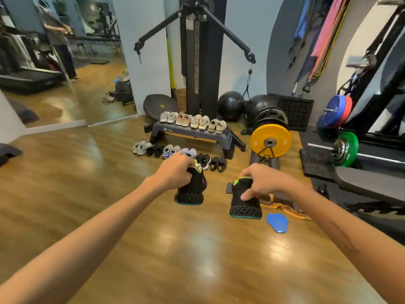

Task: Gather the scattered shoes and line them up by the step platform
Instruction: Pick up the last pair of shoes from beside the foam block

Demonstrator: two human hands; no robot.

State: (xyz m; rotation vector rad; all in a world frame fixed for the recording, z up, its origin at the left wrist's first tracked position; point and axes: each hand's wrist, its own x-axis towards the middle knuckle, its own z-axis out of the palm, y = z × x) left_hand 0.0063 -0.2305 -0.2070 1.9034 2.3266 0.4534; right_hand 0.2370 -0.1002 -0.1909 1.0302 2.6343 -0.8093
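Left hand (175,170) gripping one black shoe (192,189) by its collar, right hand (260,181) gripping its mate (244,202), both held above wood floor (153,249), short of shoe row (179,154) fronting step platform (197,134)

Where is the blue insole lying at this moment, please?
In the head view, the blue insole lies flat on the wooden floor at lower right, just right of the black shoe held by the right hand.

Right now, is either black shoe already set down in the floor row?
No: the left hand and right hand each hold a black shoe short of the floor row.
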